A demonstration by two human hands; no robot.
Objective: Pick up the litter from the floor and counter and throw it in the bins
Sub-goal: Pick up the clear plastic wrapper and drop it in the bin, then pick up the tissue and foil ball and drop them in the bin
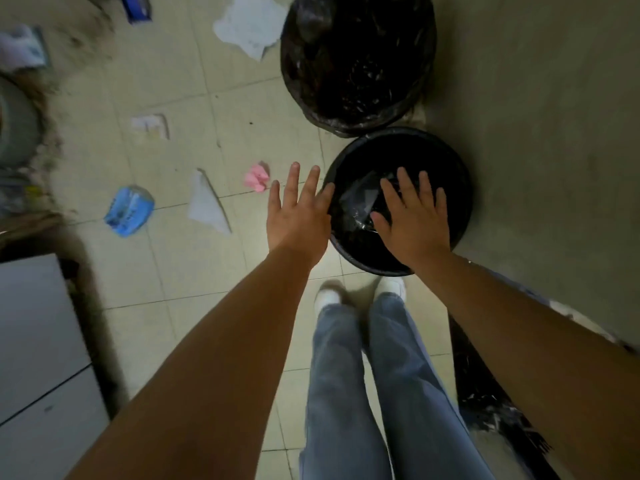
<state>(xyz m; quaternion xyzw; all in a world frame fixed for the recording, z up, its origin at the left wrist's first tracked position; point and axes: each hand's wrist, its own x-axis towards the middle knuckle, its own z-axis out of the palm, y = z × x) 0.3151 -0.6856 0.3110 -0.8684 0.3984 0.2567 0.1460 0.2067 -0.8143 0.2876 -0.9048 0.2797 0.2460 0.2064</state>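
Observation:
Two black bins stand on the tiled floor: a near bin [460, 188] and a larger bag-lined far bin [356, 64]. My right hand [414, 216] hovers over the near bin, fingers spread, holding nothing. A clear plastic wrapper [360, 199] lies inside that bin. My left hand [298, 213] is open just left of the bin's rim, also empty. Litter lies on the floor to the left: a pink crumpled paper [257, 177], a white paper piece [206, 202], a blue packet [129, 211], a small white card [149, 126] and a big white tissue [250, 24].
A grey cabinet [38, 341] fills the lower left. More blue and white wrappers [140, 6] lie at the top left, near a dusty round object [14, 123]. A black bag [485, 393] lies at the right by the wall. My feet stand just before the near bin.

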